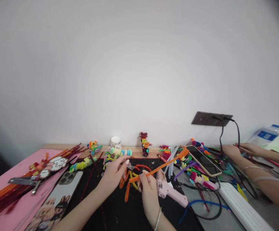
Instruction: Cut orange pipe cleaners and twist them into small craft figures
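Note:
My right hand (150, 189) is closed on a bundle of fuzzy orange pipe cleaners (164, 165). The long ends slant up to the right, and a short end sticks out at the left. My left hand (115, 171) is just left of it, fingers bent and slightly apart, with nothing visible in them. Between the hands lie red-handled pliers (143, 166), partly covered. Short folded orange pieces (127, 192) rest on the black mat (120, 215) below. A pale pink glue gun (172, 192) lies right beside my right hand.
Along the wall stand a pipe-cleaner figure (144, 144) and a paper cup (115, 142). At left are a phone (60, 199) and orange and red stems (7, 197). At right are another phone (203, 160), a white power strip (242, 205), cables, and another person's arms (262, 176).

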`<action>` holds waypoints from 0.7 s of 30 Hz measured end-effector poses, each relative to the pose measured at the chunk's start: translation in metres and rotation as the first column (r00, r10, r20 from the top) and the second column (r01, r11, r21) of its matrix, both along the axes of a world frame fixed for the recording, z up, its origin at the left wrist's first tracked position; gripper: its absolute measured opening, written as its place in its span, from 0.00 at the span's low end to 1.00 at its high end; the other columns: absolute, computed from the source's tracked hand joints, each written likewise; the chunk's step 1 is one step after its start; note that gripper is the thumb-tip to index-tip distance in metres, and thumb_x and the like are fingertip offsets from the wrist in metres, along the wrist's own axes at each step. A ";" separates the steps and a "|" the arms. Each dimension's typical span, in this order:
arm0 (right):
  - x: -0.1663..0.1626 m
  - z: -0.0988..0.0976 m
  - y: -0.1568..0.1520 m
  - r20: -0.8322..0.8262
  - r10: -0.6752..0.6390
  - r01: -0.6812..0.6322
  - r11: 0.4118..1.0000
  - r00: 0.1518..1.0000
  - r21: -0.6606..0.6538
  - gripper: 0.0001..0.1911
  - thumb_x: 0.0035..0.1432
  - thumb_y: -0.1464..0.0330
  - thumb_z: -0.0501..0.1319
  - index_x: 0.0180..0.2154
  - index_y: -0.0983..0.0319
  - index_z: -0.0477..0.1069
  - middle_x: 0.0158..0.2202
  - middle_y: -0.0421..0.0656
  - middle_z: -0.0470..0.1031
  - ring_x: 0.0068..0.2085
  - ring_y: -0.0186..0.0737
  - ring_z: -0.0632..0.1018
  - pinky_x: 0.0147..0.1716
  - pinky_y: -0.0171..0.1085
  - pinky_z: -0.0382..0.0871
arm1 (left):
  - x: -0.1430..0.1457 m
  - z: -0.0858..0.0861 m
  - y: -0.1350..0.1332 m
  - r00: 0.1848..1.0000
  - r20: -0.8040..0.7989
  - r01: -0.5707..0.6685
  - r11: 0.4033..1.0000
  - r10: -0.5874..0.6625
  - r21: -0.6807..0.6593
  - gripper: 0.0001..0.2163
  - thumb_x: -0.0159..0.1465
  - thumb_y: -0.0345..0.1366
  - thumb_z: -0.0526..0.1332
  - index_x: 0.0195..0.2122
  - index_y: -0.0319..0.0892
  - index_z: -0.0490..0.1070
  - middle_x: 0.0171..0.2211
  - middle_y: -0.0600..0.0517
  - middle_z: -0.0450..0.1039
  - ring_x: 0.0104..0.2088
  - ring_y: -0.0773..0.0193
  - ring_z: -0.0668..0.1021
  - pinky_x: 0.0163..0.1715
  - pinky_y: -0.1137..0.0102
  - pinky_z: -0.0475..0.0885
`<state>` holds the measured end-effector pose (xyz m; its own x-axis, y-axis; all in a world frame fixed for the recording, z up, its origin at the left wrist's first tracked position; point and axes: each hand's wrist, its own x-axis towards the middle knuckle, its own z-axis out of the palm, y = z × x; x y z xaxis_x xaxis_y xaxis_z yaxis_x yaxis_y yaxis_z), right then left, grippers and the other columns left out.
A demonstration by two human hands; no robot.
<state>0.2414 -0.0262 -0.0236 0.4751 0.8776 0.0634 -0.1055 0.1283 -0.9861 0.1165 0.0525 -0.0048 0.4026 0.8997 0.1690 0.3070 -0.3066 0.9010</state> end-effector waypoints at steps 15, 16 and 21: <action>-0.001 -0.004 0.004 0.046 0.188 -0.187 0.982 0.981 -0.031 0.25 0.51 0.47 0.61 0.19 0.58 0.58 0.15 0.33 0.56 0.18 0.31 0.57 0.18 0.32 0.49 | -0.026 -0.013 -0.038 0.976 -0.067 0.212 0.975 -0.208 0.070 0.10 0.64 0.40 0.57 0.37 0.42 0.74 0.26 0.54 0.74 0.23 0.67 0.72 0.28 0.74 0.68; -0.001 -0.005 0.004 0.051 0.194 -0.192 0.981 0.980 -0.035 0.25 0.51 0.47 0.61 0.18 0.58 0.58 0.15 0.33 0.56 0.18 0.31 0.56 0.18 0.32 0.49 | -0.026 -0.014 -0.038 0.976 -0.075 0.210 0.974 -0.204 0.084 0.10 0.65 0.39 0.56 0.36 0.43 0.75 0.26 0.54 0.74 0.23 0.67 0.73 0.29 0.74 0.69; -0.004 -0.009 0.003 0.044 0.238 -0.236 0.970 0.970 -0.058 0.26 0.52 0.45 0.59 0.19 0.58 0.58 0.16 0.32 0.55 0.18 0.31 0.55 0.18 0.32 0.47 | -0.026 -0.023 -0.035 0.984 -0.099 0.159 0.979 -0.148 0.124 0.12 0.67 0.38 0.53 0.37 0.43 0.75 0.28 0.53 0.75 0.24 0.67 0.75 0.32 0.74 0.70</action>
